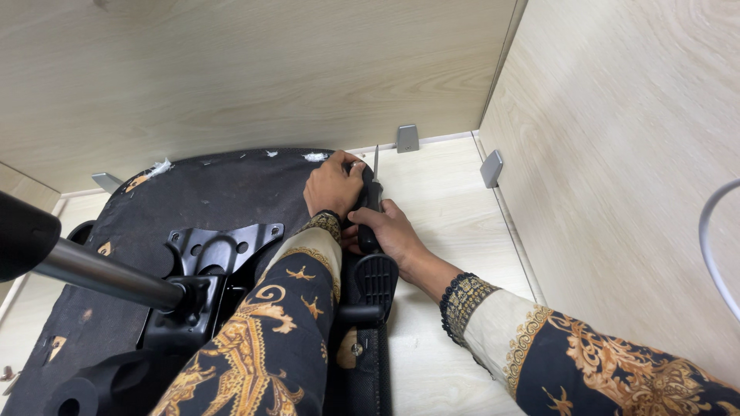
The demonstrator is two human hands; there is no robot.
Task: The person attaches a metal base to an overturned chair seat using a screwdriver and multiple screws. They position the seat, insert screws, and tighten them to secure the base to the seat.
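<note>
Patterned black-and-gold sleeves fill the bottom of the head view, both forearms reaching forward over an upturned office chair seat point(208, 192) lying underside-up on the pale wood floor point(447, 200). Right hand point(389, 231) has its grip wrapped tight around the black handle of a screwdriver point(370, 208), thin metal shaft pointing up and away toward the seat's far edge. Left hand point(333, 185) sits just beside it, fingers pressed down on the black fabric at the seat rim, touching the tool near the shaft base; its grip pinches nothing I can make out. Black armrest point(375, 281) lies right below the right hand. Metal mounting plate point(220, 246) and chrome gas cylinder point(100, 271) sit left of the arms. Two grey brackets point(408, 138) at the wall base beyond.
</note>
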